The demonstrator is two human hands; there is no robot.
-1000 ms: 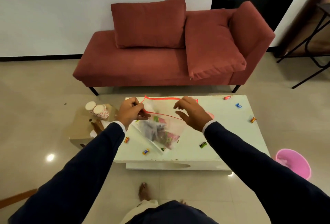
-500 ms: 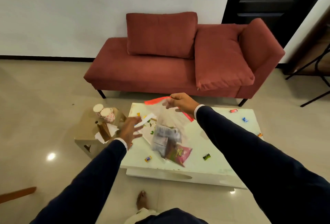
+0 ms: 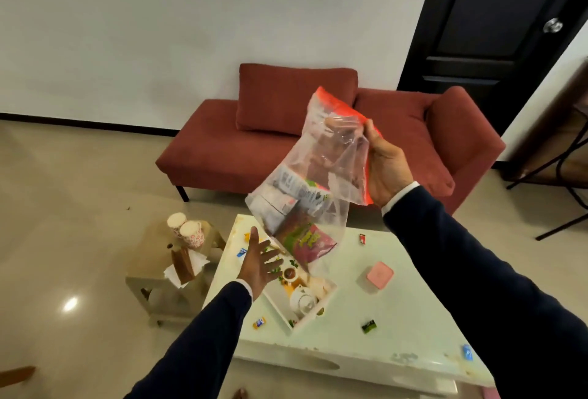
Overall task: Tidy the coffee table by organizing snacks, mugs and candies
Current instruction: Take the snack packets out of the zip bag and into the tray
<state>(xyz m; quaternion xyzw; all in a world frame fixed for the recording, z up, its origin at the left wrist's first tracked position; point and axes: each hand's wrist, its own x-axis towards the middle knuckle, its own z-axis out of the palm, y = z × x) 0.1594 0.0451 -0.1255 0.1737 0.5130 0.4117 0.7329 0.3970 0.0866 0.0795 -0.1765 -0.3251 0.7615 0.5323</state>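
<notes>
My right hand (image 3: 383, 164) grips the red zip top of a clear plastic bag (image 3: 321, 169) and holds it high above the white coffee table (image 3: 397, 312). Snack packets (image 3: 302, 233) hang in the bag's lower end, one pink and green. Below the bag my left hand (image 3: 259, 260) is spread open, palm up, touching nothing. Under it on the table lies a white tray (image 3: 299, 296) printed with teapots. Small wrapped candies (image 3: 368, 326) lie scattered over the table, and a pink-lidded box (image 3: 379, 275) sits near the middle.
A low beige side table (image 3: 149, 258) left of the coffee table carries two patterned paper cups (image 3: 191, 233) and brown and white paper. A red sofa (image 3: 318, 137) stands behind, a dark door (image 3: 496, 23) at the back right, black furniture legs at far right.
My left hand let go of the bag and dropped open beneath it. My right hand lifted the bag up and to the right, off the table. The view tilted upward.
</notes>
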